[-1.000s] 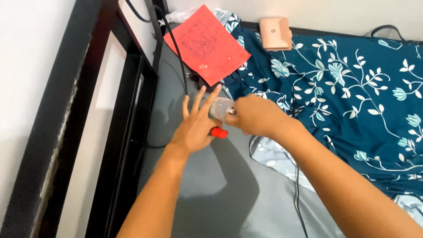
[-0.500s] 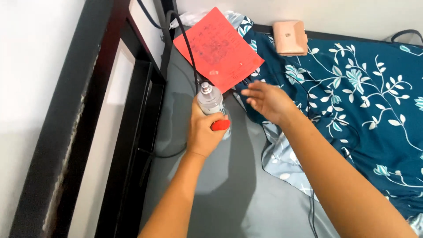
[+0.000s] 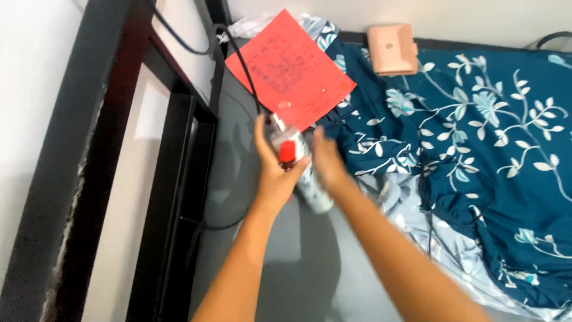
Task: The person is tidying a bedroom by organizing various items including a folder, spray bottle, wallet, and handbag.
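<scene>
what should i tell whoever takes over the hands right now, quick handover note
Left hand: wrapped around a small clear bottle, red cap pointing toward the camera, held above the grey sheet.
Right hand: open and blurred, just right of the bottle; contact cannot be told.
Nearby: a red paper sheet just beyond the hands, a black cable running past it, blue floral bedding to the right.
Done: bottle is up in the left hand.
Left: cap is on.

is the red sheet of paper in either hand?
No: the red sheet of paper lies flat on the bed beyond both hands, while the left hand grips a small clear bottle with a red cap.
</scene>
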